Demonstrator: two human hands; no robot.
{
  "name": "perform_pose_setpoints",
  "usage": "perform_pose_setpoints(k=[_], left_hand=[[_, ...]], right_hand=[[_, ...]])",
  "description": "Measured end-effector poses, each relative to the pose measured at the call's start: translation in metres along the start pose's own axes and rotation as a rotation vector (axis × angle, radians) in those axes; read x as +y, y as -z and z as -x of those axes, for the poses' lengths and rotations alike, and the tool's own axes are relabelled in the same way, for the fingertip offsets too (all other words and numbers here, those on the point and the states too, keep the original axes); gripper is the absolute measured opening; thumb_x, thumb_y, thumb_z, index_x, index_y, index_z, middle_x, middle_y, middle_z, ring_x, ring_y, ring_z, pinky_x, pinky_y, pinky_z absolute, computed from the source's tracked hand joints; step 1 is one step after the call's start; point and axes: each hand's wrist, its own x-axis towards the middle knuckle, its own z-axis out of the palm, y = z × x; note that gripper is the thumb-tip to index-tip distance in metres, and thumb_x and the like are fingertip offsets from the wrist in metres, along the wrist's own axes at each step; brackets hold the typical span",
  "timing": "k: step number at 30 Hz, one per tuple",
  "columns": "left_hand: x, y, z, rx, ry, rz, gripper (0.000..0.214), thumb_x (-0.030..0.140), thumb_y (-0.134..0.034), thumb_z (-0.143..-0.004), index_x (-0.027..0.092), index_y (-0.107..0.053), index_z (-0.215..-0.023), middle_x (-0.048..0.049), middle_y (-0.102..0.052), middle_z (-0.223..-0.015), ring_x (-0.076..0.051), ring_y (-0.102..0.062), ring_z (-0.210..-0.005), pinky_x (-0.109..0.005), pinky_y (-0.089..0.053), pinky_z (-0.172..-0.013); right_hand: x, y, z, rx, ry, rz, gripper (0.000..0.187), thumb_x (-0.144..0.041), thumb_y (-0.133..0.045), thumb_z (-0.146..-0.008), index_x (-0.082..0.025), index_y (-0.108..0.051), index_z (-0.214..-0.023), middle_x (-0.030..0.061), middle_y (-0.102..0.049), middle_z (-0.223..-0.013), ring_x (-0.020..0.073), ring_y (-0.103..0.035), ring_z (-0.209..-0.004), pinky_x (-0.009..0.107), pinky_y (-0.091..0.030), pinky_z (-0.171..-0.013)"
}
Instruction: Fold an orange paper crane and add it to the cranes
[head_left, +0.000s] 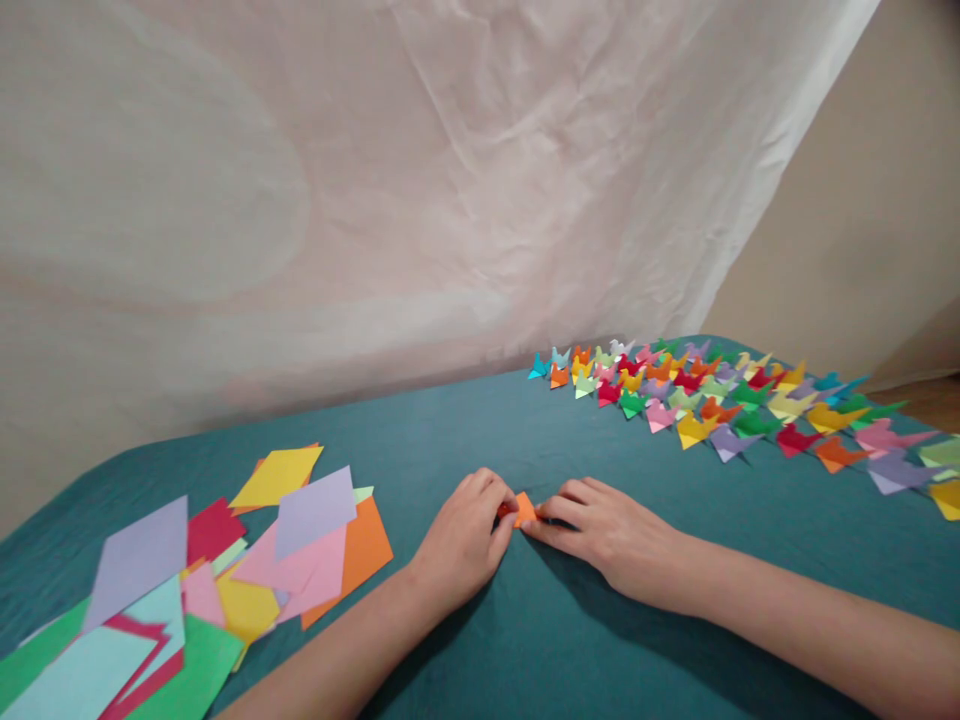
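A small folded piece of orange paper (524, 508) lies on the teal cloth (570, 640) between my two hands. My left hand (463, 537) curls its fingers over the paper's left end and pinches it. My right hand (600, 530) lies low on the cloth, its fingertips pressed on the paper's right end. Most of the paper is hidden under the fingers.
A loose heap of coloured paper squares (225, 570) spreads over the cloth at the left. Rows of several folded paper cranes (720, 400) in many colours run along the back right. A creased white sheet (375, 200) hangs behind.
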Motion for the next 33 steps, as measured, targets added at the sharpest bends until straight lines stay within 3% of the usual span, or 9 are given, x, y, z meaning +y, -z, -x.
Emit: perform_pose_setpoints(k=[14,25,33], left_hand=[[0.001,-0.001,-0.001,0.005,-0.004,-0.031,0.007,0.012,-0.047,-0.084,0.016,-0.052,-0.084,-0.0050,-0.053,-0.091,-0.018,-0.048,-0.087,-0.031,-0.043,-0.078],[0.017,0.009,0.021,-0.075,-0.159,-0.445,0.019,0.013,-0.043,-0.090,0.015,-0.057,-0.102,-0.0088,-0.056,-0.106,-0.024,-0.049,-0.097,-0.040,-0.042,-0.081],[0.024,0.010,0.022,-0.152,-0.176,-0.568,0.026,0.011,-0.043,-0.087,0.011,-0.056,-0.110,-0.0116,-0.057,-0.107,-0.026,-0.047,-0.105,-0.040,-0.039,-0.086]], right_hand=[[-0.005,0.004,-0.003,-0.020,-0.017,0.069,0.038,-0.013,-0.045,-0.086,-0.018,-0.050,-0.124,0.0091,-0.055,-0.099,0.0214,-0.045,-0.089,0.034,-0.038,-0.072],[-0.004,0.003,-0.003,-0.029,-0.016,0.055,0.036,-0.016,-0.042,-0.090,-0.019,-0.049,-0.125,0.0087,-0.056,-0.098,0.0210,-0.045,-0.089,0.034,-0.039,-0.075],[-0.004,0.005,-0.004,-0.013,-0.014,0.036,0.034,-0.016,-0.042,-0.090,-0.018,-0.051,-0.123,0.0090,-0.056,-0.097,0.0207,-0.046,-0.089,0.034,-0.040,-0.075]])
